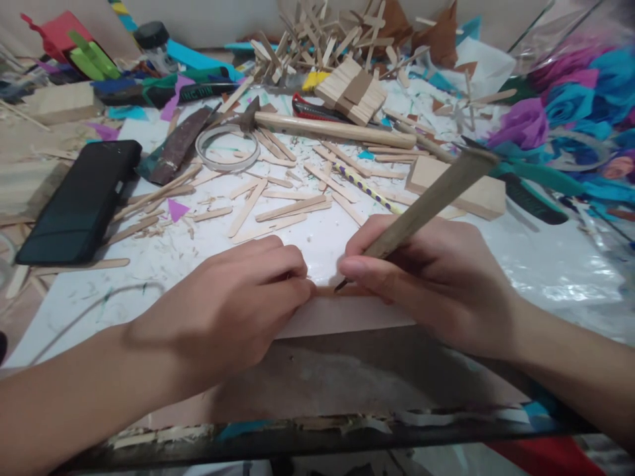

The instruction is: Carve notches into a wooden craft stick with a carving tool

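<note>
My right hand (431,284) grips a wooden-handled tool (426,208) whose thin dark tip points down at a flat wooden stick (327,291). The stick lies on white paper (342,317) near the table's front edge, partly under my right fingers. Beside it, my left hand (238,297) is closed, its thumb and fingertips pressed together at the stick's left end. Most of the stick is hidden by the hands. Behind them are several loose sticks (288,208) and wood shavings.
A black phone (82,201) lies at the left. Behind are a tape roll (228,149), a hammer (332,129), wooden blocks (459,185) and green-handled pliers (533,198). Stick piles (327,36) fill the back; paper flowers (570,99) lie at the right.
</note>
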`<state>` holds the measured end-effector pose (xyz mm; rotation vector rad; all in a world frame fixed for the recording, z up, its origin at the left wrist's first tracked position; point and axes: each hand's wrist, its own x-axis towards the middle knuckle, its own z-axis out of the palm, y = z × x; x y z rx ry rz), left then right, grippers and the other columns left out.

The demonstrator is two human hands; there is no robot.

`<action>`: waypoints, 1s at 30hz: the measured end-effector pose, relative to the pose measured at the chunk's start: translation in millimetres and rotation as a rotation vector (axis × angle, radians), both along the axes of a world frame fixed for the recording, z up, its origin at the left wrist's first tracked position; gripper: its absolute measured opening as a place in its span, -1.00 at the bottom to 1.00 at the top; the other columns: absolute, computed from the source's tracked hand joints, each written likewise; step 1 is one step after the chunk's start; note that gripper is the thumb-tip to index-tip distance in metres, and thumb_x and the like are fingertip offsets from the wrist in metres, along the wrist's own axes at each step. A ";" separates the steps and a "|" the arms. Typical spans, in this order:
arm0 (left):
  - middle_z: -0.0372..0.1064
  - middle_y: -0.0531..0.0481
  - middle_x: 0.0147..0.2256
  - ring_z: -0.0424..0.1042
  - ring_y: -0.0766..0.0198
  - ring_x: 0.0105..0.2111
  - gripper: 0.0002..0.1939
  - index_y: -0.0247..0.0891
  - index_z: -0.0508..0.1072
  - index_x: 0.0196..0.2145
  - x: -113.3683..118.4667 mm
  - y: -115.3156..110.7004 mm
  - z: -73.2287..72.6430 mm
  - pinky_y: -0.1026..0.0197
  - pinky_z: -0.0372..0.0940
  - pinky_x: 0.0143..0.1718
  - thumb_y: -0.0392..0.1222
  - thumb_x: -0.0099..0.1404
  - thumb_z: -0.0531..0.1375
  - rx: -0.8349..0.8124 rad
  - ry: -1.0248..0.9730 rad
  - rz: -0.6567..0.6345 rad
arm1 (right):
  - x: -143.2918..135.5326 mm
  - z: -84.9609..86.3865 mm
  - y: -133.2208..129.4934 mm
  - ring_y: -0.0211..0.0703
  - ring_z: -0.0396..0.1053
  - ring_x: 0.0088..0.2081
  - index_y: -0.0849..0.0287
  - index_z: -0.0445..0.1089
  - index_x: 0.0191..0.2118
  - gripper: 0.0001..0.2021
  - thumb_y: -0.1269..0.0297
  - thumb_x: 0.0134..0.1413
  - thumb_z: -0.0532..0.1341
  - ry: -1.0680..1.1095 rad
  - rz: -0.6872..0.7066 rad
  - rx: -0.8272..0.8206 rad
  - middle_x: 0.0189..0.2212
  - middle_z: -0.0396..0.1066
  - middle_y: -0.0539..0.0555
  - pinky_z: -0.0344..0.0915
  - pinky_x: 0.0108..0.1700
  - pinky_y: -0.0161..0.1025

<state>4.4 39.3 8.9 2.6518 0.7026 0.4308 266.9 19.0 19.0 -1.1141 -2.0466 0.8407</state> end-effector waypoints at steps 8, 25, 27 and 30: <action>0.55 0.01 -0.18 0.45 0.19 -0.24 -0.60 -0.22 0.65 -0.20 2.5 1.6 -0.6 0.13 0.31 -0.19 -0.39 0.60 0.02 0.003 0.000 0.002 | 0.0 -2.0 1.1 -0.51 0.32 -0.46 0.21 0.53 -0.28 -0.84 0.42 0.42 0.32 0.029 0.059 0.018 -0.43 0.45 -0.14 0.19 -0.46 -0.53; 0.52 0.08 -0.23 0.45 0.24 -0.25 -0.64 -0.16 0.61 -0.23 0.9 1.1 -3.9 0.17 0.30 -0.22 -0.27 0.66 0.06 -0.090 -0.077 0.114 | 13.3 14.2 -2.6 -0.17 0.60 -0.41 0.05 0.62 -0.21 -0.93 0.34 0.32 0.35 -0.175 0.032 0.017 -0.28 0.69 0.02 0.40 -0.50 -0.29; 0.55 0.04 -0.20 0.46 0.20 -0.23 -0.62 -0.18 0.61 -0.25 0.7 1.2 -4.5 0.14 0.32 -0.20 -0.31 0.63 0.03 -0.065 -0.057 0.072 | 13.3 18.3 -4.6 -0.12 0.67 -0.34 0.07 0.61 -0.22 -0.89 0.37 0.33 0.31 -0.221 0.074 0.060 -0.24 0.72 0.05 0.42 -0.49 -0.28; 0.56 0.02 -0.17 0.47 0.19 -0.22 -0.62 -0.17 0.60 -0.22 -0.4 0.6 -5.5 0.14 0.33 -0.21 -0.31 0.62 0.01 -0.063 -0.084 0.079 | 14.4 20.3 -10.5 -0.14 0.69 -0.30 0.07 0.58 -0.18 -0.87 0.40 0.36 0.27 -0.240 0.144 0.132 -0.21 0.73 0.04 0.46 -0.43 -0.27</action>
